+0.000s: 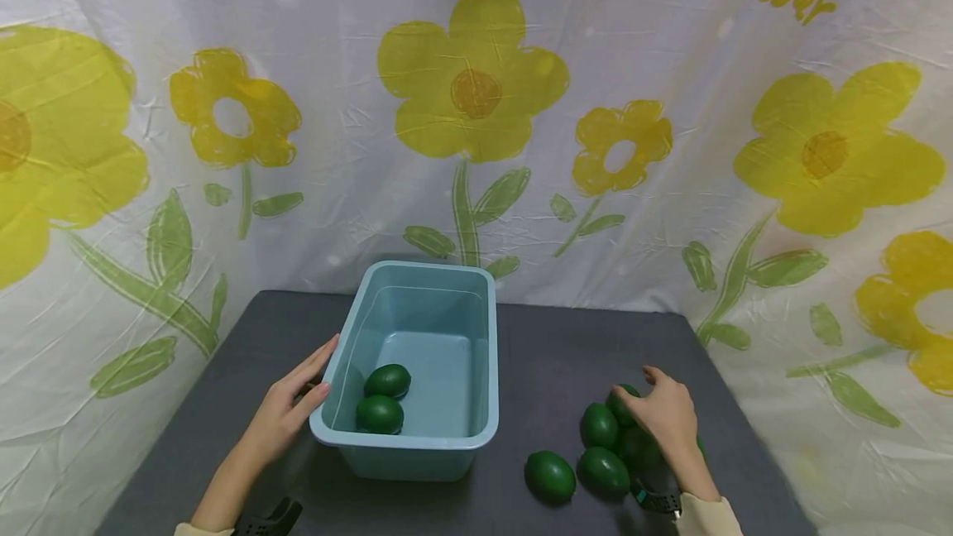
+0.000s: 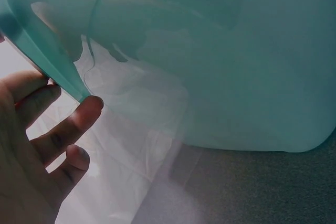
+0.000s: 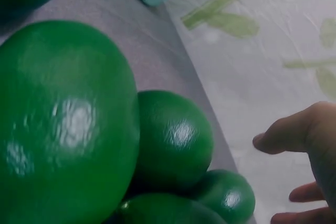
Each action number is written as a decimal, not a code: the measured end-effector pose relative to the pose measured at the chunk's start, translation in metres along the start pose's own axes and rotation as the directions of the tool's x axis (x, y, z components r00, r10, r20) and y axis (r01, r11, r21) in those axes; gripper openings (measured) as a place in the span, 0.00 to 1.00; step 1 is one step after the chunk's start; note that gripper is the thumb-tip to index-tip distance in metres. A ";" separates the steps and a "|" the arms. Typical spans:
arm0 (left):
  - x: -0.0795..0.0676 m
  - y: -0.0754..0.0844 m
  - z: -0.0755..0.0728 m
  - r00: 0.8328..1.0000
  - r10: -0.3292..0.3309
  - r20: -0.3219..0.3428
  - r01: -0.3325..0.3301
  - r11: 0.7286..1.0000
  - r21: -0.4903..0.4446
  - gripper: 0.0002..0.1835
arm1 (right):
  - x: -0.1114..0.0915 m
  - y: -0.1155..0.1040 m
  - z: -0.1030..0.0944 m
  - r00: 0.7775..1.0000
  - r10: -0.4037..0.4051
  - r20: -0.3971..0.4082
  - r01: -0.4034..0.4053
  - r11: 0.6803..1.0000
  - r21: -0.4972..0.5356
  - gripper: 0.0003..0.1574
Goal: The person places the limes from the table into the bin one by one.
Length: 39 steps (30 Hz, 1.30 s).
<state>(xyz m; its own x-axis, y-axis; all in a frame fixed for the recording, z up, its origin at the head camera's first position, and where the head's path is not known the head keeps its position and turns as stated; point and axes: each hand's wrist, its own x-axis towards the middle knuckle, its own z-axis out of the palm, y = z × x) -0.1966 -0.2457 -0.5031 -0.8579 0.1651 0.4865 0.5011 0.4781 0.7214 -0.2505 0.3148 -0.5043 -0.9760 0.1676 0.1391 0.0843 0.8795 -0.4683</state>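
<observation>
A light blue plastic bin [image 1: 417, 442] stands on the dark table, with two glossy green lime-like fruits [image 1: 380, 414] inside at its near left. My left hand [image 1: 286, 404] rests against the bin's left rim, its fingers extended. In the left wrist view, fingertips [image 2: 93, 103] touch the rim's edge. My right hand [image 1: 665, 416] is over a cluster of similar green fruits [image 1: 604, 471] right of the bin, thumb and fingers spread apart, with nothing visibly held. It partly hides some of them. In the right wrist view, the fruits [image 3: 176, 140] lie apart from the thumb [image 3: 286, 134].
The dark table [image 1: 551, 362] ends at a white flower-print cloth [image 1: 335, 213] hanging behind and at both sides. One green fruit [image 1: 550, 477] lies at the cluster's left, nearest the bin. A dark band is on each wrist.
</observation>
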 end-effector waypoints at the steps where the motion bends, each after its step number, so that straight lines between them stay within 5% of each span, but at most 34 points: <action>1: 0.000 0.000 0.000 1.000 0.002 0.000 -0.002 1.000 0.000 0.33 | 0.000 0.001 0.000 1.000 0.011 0.012 -0.011 1.000 -0.008 0.50; 21: 0.000 0.001 -0.001 0.999 0.034 -0.010 -0.035 0.999 -0.019 0.32 | 0.006 0.011 0.009 0.975 0.076 0.207 -0.070 0.997 -0.032 0.46; 39: 0.000 -0.002 0.000 1.000 0.010 0.005 -0.010 1.000 -0.003 0.32 | 0.006 0.015 0.012 0.992 0.049 0.114 -0.053 0.998 0.034 0.44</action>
<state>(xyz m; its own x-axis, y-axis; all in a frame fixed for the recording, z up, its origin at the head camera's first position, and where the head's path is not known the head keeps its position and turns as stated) -0.1981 -0.2465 -0.5049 -0.8535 0.1737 0.4913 0.5098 0.4737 0.7182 -0.2577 0.3237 -0.5212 -0.9872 0.1585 0.0152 0.1293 0.8539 -0.5042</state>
